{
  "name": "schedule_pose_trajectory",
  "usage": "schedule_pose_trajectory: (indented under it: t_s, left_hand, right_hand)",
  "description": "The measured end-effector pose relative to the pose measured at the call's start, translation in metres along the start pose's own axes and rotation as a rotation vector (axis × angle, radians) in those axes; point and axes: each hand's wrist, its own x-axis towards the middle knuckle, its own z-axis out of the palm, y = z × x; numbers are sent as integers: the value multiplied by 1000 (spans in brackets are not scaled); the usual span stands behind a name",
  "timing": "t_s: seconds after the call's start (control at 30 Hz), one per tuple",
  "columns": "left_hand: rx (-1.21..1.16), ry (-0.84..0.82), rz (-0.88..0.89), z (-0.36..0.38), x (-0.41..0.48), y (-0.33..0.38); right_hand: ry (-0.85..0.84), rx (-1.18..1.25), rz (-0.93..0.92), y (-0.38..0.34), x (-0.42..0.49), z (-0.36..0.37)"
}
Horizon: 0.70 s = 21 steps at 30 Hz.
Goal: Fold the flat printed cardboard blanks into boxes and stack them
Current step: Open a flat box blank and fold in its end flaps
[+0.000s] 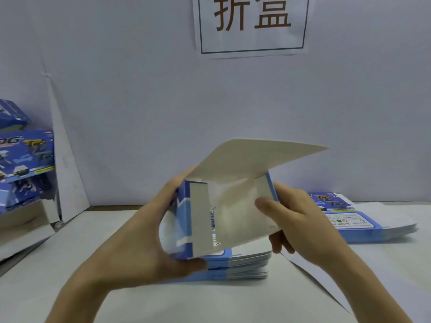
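The person is holding a half-folded box (224, 206) just above the stack (247, 264) of blanks. The left hand (149, 236) is gripping its blue side, and the right hand (296, 220) is pinching the opposite wall, thumb inside, with the flap (256, 157) standing open. Right of the stack a second pile (363, 227) is lying, and left of it finished boxes (25, 157) are sitting.

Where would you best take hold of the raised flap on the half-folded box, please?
I'd pinch the flap near its free right corner, coming from the right: it tilts up off the box, hinged at its lower edge, and that corner juts out unobstructed.
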Motion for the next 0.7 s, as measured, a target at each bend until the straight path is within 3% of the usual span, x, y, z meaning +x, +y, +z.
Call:
schedule_pose_trajectory:
  t_s: [0.13, 0.27, 0.37, 0.53, 0.6, 0.7]
  left_hand:
    - [140, 241, 74, 4, 7, 0]
    - [165, 460, 58, 16, 14, -3]
    - [326, 495, 146, 31, 16, -4]
    - [577, 555, 103, 46, 19, -7]
    - [621, 572, 80, 51, 21, -6]
    - [638, 600, 118, 54, 22, -10]
  right_hand:
    - [49, -53, -10, 1, 0, 1]
    - [108, 214, 119, -2, 1, 7]
    - [150, 363, 192, -4, 1, 15]
    - [81, 542, 275, -12, -4, 21]
    - [57, 514, 255, -15, -7, 25]
    - [183, 220, 106, -9, -5, 23]
